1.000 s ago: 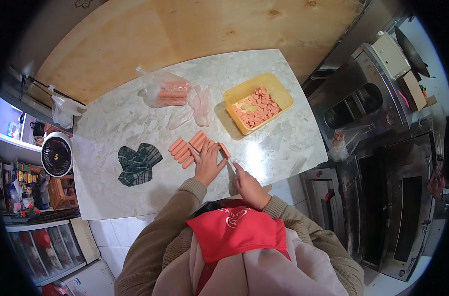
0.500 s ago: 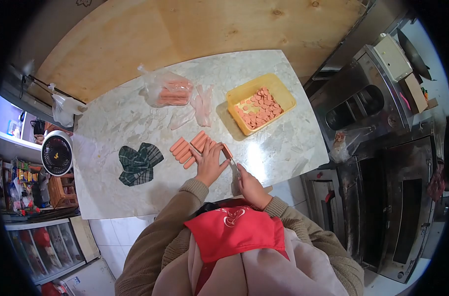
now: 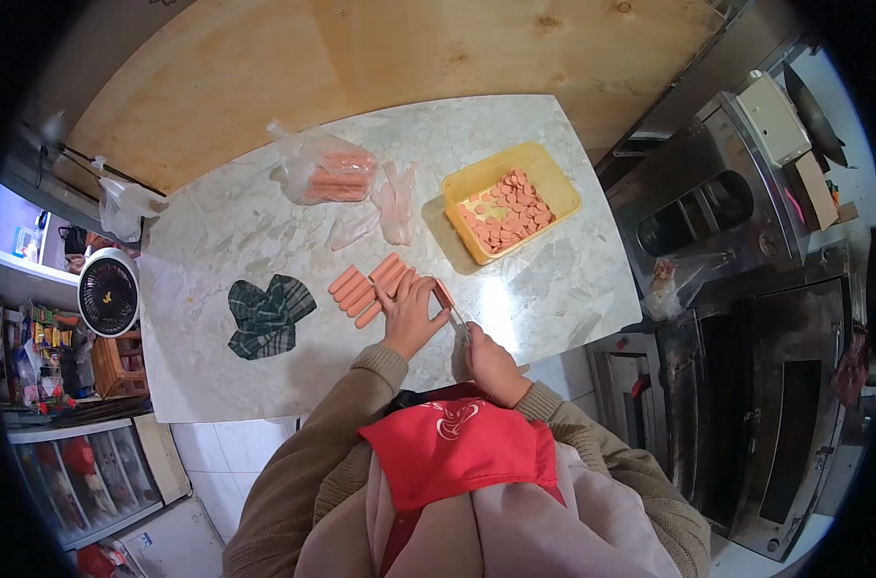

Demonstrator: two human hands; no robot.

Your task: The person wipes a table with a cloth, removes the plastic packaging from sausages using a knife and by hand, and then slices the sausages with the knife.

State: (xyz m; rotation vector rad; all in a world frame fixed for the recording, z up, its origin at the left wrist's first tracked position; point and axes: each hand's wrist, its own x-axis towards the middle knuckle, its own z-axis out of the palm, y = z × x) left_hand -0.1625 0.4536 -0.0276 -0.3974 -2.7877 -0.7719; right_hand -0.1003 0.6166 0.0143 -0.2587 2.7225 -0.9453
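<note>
My left hand lies over a row of pink sausages on the marble-patterned table, its fingertips touching a sausage at the row's right end. My right hand is wrapped round the handle of a knife, whose blade meets that end sausage beside my left fingers. Past the hands, to the right, a yellow plastic container holds many round sausage slices. A clear bag of whole sausages lies at the back, next to an empty crumpled plastic wrapper.
A dark green checked cloth lies at the left of the table. A white round fan stands beyond the left edge. Metal ovens are on the right, and a wooden board rises behind the table.
The knife blade has come into view, and my right hand has shifted slightly to the right. My left hand has stayed on the sausages. The view has moved slightly.
</note>
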